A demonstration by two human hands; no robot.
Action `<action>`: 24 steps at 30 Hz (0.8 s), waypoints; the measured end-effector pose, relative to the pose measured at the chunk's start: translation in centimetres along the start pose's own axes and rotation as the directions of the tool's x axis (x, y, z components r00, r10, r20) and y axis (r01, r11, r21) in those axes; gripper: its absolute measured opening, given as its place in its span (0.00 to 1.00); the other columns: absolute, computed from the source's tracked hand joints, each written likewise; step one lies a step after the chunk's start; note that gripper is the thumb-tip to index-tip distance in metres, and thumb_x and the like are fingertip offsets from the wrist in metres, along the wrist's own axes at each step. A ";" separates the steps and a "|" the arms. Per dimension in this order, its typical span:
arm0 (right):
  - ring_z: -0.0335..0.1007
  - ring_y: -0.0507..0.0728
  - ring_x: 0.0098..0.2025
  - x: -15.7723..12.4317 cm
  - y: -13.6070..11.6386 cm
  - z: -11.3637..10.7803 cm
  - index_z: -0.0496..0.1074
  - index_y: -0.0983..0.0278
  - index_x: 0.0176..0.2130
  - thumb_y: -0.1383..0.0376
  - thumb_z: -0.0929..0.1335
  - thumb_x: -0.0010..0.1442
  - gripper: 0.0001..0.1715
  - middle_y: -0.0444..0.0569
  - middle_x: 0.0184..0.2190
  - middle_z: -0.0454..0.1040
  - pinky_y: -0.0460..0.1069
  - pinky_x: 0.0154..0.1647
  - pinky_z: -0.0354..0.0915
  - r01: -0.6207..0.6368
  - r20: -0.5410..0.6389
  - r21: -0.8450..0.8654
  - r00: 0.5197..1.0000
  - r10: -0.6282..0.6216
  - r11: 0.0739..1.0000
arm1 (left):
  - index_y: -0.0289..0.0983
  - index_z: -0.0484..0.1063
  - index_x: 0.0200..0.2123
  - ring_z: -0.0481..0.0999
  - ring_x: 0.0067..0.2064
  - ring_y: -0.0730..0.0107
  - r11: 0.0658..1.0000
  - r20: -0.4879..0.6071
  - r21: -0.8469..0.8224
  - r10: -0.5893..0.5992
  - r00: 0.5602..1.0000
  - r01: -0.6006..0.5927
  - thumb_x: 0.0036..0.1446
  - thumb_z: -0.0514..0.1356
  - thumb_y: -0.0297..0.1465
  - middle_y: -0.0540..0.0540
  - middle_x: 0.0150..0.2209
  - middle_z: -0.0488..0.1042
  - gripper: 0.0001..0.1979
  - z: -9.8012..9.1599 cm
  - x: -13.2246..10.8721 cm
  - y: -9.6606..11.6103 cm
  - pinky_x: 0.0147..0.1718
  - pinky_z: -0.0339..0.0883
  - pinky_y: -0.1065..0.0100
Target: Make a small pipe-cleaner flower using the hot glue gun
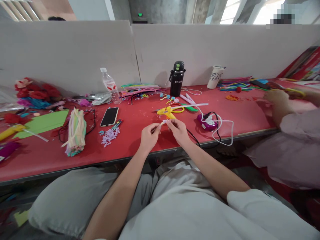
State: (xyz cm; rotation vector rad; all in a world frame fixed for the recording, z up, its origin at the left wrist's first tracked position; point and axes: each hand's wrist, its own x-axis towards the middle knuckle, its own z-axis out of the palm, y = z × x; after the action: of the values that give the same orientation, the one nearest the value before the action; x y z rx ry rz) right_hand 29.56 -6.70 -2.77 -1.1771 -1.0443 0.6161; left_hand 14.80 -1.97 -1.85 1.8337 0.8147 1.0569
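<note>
My left hand [150, 135] and my right hand [178, 131] meet above the front of the red table. Between their fingertips is a small pale piece [163, 122], whitish with a lilac part; its exact kind is too small to make out. Both hands are closed in a pinch on it. Just beyond them lies a yellow hot glue gun [167, 111] with a clear glue stick [197, 105] at its back. Yellow-handled scissors [178, 109] rest behind the gun. To the left of my hands is a pile of short lilac pieces [110, 136].
A phone [109, 117], a bundle of pastel fuzzy stems [77, 130] and a water bottle [111, 86] stand or lie leftward. Behind are a black flask [177, 80] and a cup [215, 77]. A purple power socket [207, 122] with cables lies right. A co-worker's hand [276, 98] is farther right.
</note>
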 end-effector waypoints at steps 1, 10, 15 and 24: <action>0.60 0.51 0.24 0.0 0.0 0.0 0.73 0.63 0.31 0.48 0.69 0.57 0.21 0.42 0.21 0.66 0.47 0.27 0.58 0.001 0.000 0.006 1.000 -0.001 1.000 | 0.36 0.77 0.37 0.70 0.27 0.72 1.000 0.002 0.001 0.001 1.000 -0.001 0.58 0.58 0.38 0.48 0.25 0.73 0.13 0.0 0.0 0.0 0.27 0.64 0.71; 0.59 0.51 0.24 0.0 -0.1 0.1 0.72 0.63 0.29 0.48 0.70 0.55 0.21 0.42 0.21 0.66 0.47 0.26 0.57 -0.018 -0.018 0.021 1.000 0.018 1.000 | 0.36 0.77 0.35 0.70 0.26 0.71 1.000 0.003 -0.003 -0.010 1.000 0.010 0.58 0.58 0.38 0.48 0.25 0.73 0.13 0.0 -0.1 0.3 0.27 0.63 0.71; 0.61 0.51 0.24 0.1 0.4 0.1 0.70 0.63 0.28 0.47 0.68 0.57 0.23 0.43 0.22 0.66 0.47 0.27 0.59 -0.063 -0.100 0.125 0.992 0.076 0.990 | 0.36 0.76 0.33 0.69 0.25 0.72 1.000 -0.003 0.016 -0.017 1.000 0.017 0.59 0.57 0.38 0.49 0.24 0.72 0.12 -0.1 -0.1 0.2 0.27 0.62 0.71; 0.69 0.55 0.37 -0.1 0.6 -0.3 0.74 0.61 0.41 0.58 0.70 0.54 0.15 0.48 0.36 0.74 0.50 0.41 0.67 0.050 -0.080 0.086 0.996 -0.044 0.995 | 0.36 0.72 0.29 0.63 0.23 0.74 0.994 -0.026 -0.063 -0.093 0.995 0.091 0.60 0.55 0.38 0.50 0.21 0.66 0.13 -0.1 0.2 -0.1 0.24 0.57 0.71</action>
State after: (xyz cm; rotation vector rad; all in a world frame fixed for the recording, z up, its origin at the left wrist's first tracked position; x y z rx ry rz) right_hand 29.85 -6.73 -3.37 -1.0880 -0.9667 0.5696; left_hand 14.82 -1.69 -1.87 1.7164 0.8660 1.0405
